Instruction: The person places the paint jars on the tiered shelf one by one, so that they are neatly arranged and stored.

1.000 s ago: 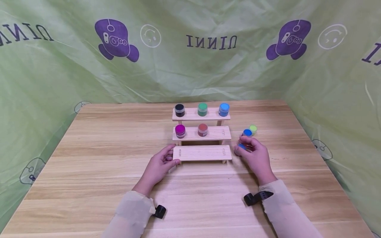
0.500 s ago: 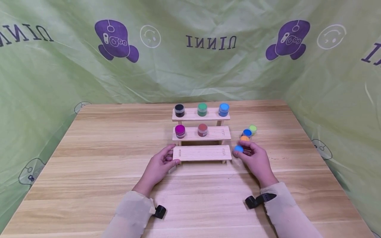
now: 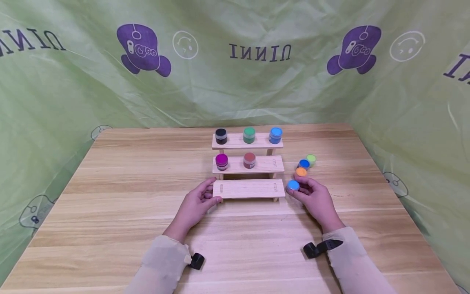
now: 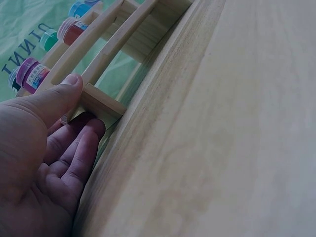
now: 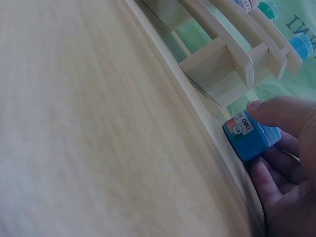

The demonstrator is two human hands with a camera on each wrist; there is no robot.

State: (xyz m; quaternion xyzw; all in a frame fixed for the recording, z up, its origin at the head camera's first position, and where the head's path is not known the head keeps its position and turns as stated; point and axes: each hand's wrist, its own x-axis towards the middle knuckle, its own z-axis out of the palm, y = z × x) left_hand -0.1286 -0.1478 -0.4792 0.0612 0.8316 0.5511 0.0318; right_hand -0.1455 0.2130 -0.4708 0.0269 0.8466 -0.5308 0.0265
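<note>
My left hand (image 3: 196,208) grips the left end of the lowest step of a wooden tiered display stand (image 3: 249,188), thumb at its front edge. In the left wrist view, the thumb presses the step's end and the fingers curl beneath. My right hand (image 3: 316,201) pinches a light blue paint jar (image 3: 293,185) just right of that step. The right wrist view shows the jar's label (image 5: 240,125), with the thumb over one side. Right behind the fingers stand an orange-lidded jar (image 3: 301,172), a dark blue one (image 3: 303,164) and a light green one (image 3: 311,159).
On the top step sit black (image 3: 221,136), green (image 3: 249,135) and blue (image 3: 275,135) jars. Magenta (image 3: 222,161) and reddish-brown (image 3: 249,160) jars occupy the middle step. A green printed curtain (image 3: 257,90) surrounds the wooden table (image 3: 147,171).
My right hand has drawn the light blue jar slightly toward me and left, uncovering the orange-lidded jar. The left hand stays at the stand.
</note>
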